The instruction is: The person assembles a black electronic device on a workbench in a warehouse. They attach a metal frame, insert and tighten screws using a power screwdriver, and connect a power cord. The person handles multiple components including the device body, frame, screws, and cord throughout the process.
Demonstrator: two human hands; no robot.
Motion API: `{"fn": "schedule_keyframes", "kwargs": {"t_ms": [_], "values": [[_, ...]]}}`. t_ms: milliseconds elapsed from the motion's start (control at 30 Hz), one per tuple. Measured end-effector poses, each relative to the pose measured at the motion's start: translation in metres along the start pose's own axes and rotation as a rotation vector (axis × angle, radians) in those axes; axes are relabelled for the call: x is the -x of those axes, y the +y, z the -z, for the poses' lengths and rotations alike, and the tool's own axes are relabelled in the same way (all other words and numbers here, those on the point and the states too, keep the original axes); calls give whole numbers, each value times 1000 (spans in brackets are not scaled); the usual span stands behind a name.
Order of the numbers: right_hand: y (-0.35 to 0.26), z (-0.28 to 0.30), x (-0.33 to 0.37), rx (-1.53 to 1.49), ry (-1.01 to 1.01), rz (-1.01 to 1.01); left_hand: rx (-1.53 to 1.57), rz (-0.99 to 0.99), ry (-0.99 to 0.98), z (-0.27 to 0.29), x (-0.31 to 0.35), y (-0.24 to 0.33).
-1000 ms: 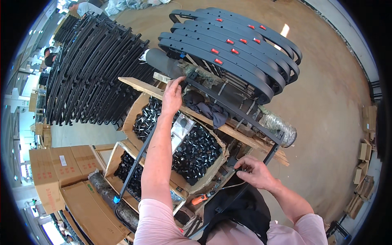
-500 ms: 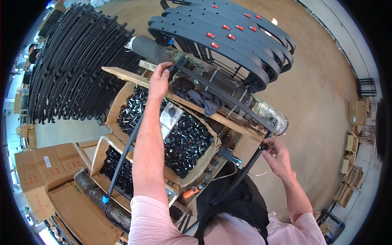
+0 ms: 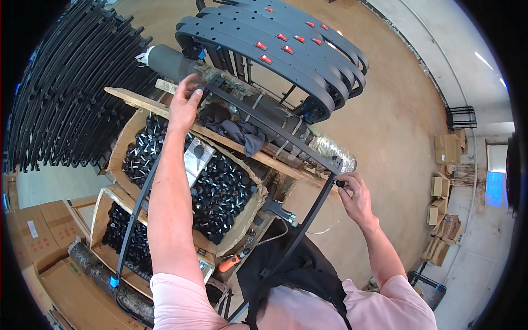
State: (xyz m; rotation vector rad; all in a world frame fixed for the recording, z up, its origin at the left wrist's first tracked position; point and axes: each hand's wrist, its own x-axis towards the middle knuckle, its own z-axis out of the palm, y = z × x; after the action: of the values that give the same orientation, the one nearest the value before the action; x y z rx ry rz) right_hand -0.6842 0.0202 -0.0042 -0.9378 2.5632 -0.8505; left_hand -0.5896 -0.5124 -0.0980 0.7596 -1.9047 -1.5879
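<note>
A black metal frame (image 3: 275, 130) of square tubing lies in front of me, its crossbar resting over a padded roller on the bench and one side bar reaching back toward my body. At the crossbar's right corner, my right hand (image 3: 357, 199) pinches a black screw knob (image 3: 340, 183) against the outside of the tube. My left hand (image 3: 184, 104) is at the left corner, its fingers curled beside the tube. Whatever it grips there is mostly hidden and slightly blurred. Under my left forearm, a cardboard box (image 3: 254, 202) holds many black knobs (image 3: 223, 190) with metal studs.
Curved dark frame pieces with red labels (image 3: 275, 41) stand beyond the bench. A tall stack of black frames (image 3: 71, 93) rises at left. A power driver (image 3: 279, 212) and an orange-handled tool (image 3: 231, 262) lie near the boxes. Cartons (image 3: 448, 148) line the right wall.
The whole view has shifted, so the scene sits further left in it. The right hand's knob now shows at the outer side of the frame's corner. Both hands stay at their corners.
</note>
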Motion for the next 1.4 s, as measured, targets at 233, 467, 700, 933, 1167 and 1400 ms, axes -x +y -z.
{"fn": "schedule_keyframes", "kwargs": {"t_ms": [233, 467, 700, 933, 1167, 1400], "values": [[-19, 2, -8, 181, -68, 5, -170, -88, 0, 7, -5, -10], [-21, 1, -19, 364, -62, -84, -229, -90, 3, 3, 2, 7], [-10, -8, -30, 481, -137, -153, -80, 6, 56, 6, 4, 1], [-27, 12, -31, 566, -392, -119, -219, -41, 21, 5, 2, -2], [-37, 17, -43, 782, -415, -123, -96, 13, 56, 9, 1, -7], [-51, 27, -36, 952, -537, -49, -244, -26, 25, 9, 2, -3]]}}
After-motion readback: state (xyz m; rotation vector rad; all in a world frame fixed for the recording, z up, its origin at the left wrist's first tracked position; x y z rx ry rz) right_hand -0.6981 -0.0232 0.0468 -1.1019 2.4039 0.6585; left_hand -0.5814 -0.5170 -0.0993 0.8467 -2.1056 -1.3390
